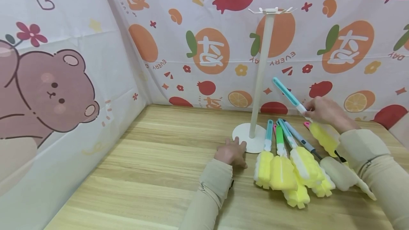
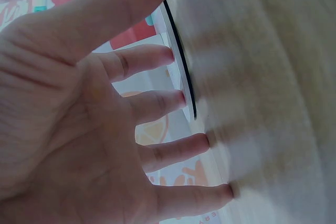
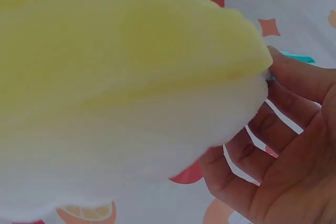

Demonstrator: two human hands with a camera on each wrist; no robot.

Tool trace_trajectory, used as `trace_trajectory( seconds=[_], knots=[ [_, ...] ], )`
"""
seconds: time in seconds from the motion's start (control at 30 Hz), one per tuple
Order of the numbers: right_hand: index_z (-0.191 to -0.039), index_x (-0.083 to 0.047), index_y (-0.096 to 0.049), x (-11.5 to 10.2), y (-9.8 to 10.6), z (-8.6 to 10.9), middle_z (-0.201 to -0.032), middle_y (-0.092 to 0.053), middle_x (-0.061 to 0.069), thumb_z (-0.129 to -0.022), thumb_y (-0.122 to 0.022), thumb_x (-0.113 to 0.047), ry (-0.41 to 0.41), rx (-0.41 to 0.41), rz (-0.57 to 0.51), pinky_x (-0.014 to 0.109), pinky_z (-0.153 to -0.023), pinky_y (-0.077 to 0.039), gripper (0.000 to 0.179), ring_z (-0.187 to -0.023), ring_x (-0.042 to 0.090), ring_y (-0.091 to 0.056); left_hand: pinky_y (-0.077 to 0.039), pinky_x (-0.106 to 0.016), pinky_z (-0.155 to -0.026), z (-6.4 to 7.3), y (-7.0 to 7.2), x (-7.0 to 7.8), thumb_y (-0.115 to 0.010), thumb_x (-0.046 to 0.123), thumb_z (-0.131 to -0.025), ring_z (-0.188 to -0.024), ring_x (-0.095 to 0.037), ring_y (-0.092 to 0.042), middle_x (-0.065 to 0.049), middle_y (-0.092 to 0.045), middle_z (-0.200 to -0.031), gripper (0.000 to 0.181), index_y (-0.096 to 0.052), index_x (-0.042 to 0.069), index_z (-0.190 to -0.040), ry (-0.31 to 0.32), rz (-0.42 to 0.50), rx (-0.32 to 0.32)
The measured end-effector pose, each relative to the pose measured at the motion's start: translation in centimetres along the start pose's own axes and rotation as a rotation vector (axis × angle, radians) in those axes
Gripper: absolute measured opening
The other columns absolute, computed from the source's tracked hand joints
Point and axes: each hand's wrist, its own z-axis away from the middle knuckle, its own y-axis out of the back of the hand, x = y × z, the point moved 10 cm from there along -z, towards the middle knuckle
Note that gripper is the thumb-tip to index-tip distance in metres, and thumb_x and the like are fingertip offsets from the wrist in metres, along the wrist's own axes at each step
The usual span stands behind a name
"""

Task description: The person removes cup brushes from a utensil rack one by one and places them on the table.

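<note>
A sponge cleaning brush with a teal and white handle [image 1: 289, 94] is pinched near its sponge end by my right hand [image 1: 327, 113], raised over the back right of the table. Its yellow and white sponge head [image 3: 131, 77] fills much of the right wrist view. My left hand [image 1: 231, 152] has its fingers spread and fairly straight, fingertips at the edge of the white round base [image 1: 244, 134] of a hook stand. That stand's pole [image 1: 262, 70] rises upright to a ring of small hooks [image 1: 271, 10], with nothing hanging from them.
Several more sponge brushes lie in a heap right of the stand, among them one with a green handle [image 1: 279, 136] and one with a grey-blue handle [image 1: 298, 136]. Printed cloth [image 1: 179, 77] walls off the back and left of the wooden table [image 1: 153, 173].
</note>
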Motion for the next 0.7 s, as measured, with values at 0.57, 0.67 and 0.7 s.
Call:
trace_trajectory(
  seconds=[0.57,0.67,0.7],
  knots=[
    [-0.097,0.007,-0.073,0.8,-0.5,0.0,-0.087,-0.067,0.017,-0.087,-0.075,0.000,0.008,0.000,0.126,0.038,-0.061,-0.049,0.012,-0.076,0.030,-0.053,-0.045,-0.062,-0.095,0.0,0.0,0.0,-0.081,0.035,-0.087,-0.136,-0.036,-0.035,-0.013,-0.034,-0.160,0.066,-0.050,0.015,-0.142,-0.003,-0.007,0.006],
    [-0.098,0.006,-0.071,1.1,-0.6,0.2,-0.084,-0.065,0.015,-0.086,-0.075,0.001,0.006,0.008,0.154,0.038,-0.061,-0.049,0.013,-0.077,0.030,-0.052,-0.044,-0.062,-0.095,0.0,0.0,0.0,-0.081,0.035,-0.087,-0.136,-0.036,-0.035,-0.013,-0.034,-0.160,0.066,-0.050,0.015,-0.142,-0.001,-0.007,0.004],
    [-0.098,0.006,-0.070,1.2,-0.6,0.2,-0.083,-0.064,0.014,-0.086,-0.075,0.001,0.004,0.008,0.169,0.038,-0.061,-0.048,0.013,-0.076,0.030,-0.052,-0.044,-0.063,-0.096,0.0,0.0,0.0,-0.081,0.035,-0.087,-0.136,-0.036,-0.036,-0.013,-0.034,-0.160,0.065,-0.050,0.015,-0.141,-0.001,-0.006,0.005]
  ],
)
